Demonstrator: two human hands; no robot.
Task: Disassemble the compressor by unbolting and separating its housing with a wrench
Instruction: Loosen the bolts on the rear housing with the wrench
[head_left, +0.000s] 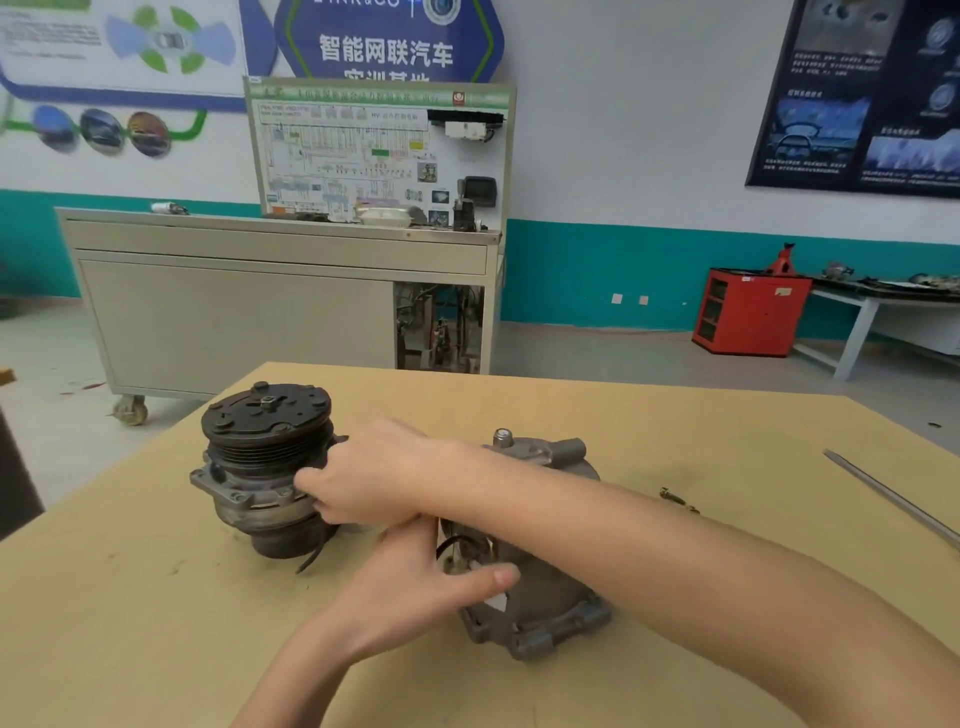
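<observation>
The compressor lies in two sections on the tan table (675, 426). The front section (244, 493), with its black clutch pulley (265, 426) on top, stands tilted at the left. My right hand (369, 478) reaches across from the right and grips its flange and side. The grey rear housing (550, 603) lies to the right, open end facing left, with wires showing inside. My left hand (415, 582) holds its rim, thumb along the top, fingers hidden under my right wrist. My hands hide the gap between the two sections.
A few loose bolts (678, 501) lie right of the housing. A long metal tool (893, 501) rests near the table's right edge. Beyond the table stand a wheeled training cabinet (260, 312), a red cabinet (748, 312) and a white bench (883, 312).
</observation>
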